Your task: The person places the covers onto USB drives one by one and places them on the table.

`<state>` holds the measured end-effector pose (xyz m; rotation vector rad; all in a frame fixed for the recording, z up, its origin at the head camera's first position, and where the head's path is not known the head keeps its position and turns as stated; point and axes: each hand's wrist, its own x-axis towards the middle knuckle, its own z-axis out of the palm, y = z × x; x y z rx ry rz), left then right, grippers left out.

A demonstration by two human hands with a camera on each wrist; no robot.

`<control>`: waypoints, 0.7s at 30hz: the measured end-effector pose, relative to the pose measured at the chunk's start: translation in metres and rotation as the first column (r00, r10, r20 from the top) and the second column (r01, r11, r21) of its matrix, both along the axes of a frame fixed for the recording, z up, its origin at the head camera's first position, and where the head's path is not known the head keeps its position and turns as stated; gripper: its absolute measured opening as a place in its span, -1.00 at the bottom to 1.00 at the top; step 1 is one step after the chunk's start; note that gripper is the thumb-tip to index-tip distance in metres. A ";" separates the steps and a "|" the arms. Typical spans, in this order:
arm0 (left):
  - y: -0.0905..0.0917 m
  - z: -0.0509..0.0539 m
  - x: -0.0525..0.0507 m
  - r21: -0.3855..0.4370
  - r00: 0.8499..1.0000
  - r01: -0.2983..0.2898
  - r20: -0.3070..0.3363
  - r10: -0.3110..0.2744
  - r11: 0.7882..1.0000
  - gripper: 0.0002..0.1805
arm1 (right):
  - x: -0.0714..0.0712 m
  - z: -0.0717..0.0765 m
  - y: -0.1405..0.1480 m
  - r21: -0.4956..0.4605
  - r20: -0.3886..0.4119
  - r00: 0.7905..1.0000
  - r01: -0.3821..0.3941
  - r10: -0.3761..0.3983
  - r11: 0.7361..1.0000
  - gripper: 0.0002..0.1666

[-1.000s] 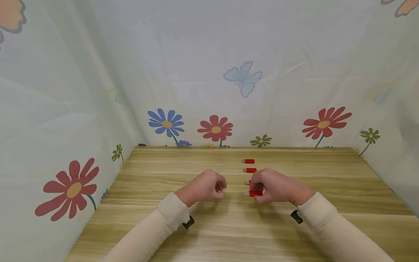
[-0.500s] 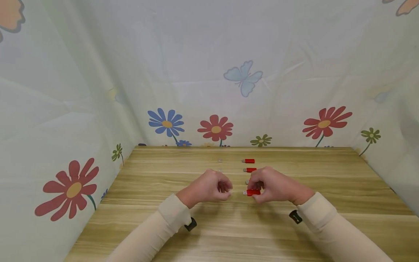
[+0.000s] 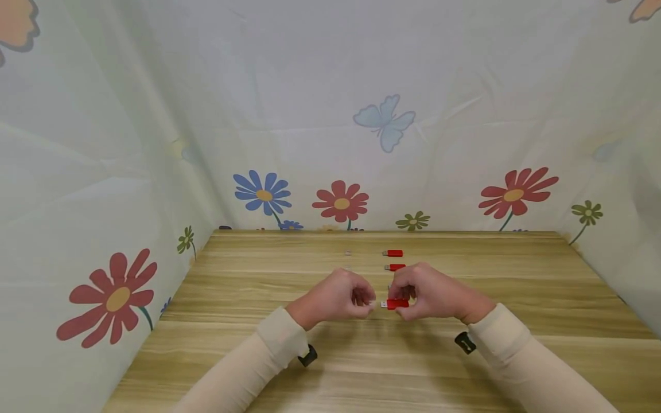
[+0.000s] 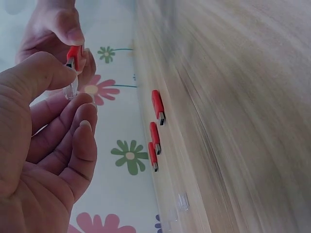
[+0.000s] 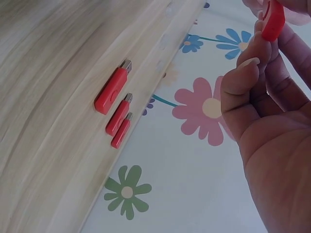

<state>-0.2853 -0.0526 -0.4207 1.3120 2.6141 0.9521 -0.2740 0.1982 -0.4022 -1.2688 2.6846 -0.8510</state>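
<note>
In the head view my left hand pinches a small clear cap between thumb and fingertips. Facing it, my right hand grips a red USB stick by its body, the metal plug pointing left at the cap. Both are held above the wooden table. From the head a narrow gap shows between plug and left fingertips; in the left wrist view plug and cap overlap, so whether they touch I cannot tell. The right wrist view shows only the red body of the held stick; its plug is hidden.
Three more red USB sticks lie in a row on the table, the nearest partly hidden from the head by my right hand. Several clear caps lie left of them. A flowered curtain borders the table at back and sides.
My left hand has moved right with the clear cap, closing toward the stick. My right hand has shifted slightly left with the red USB stick. The sticks on the table stay put.
</note>
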 end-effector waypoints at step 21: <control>0.004 0.001 0.003 0.005 1.000 0.000 -0.006 0.000 1.000 -0.89 | 0.001 0.000 -0.001 -0.018 0.025 1.000 -0.006 0.007 1.000 -0.80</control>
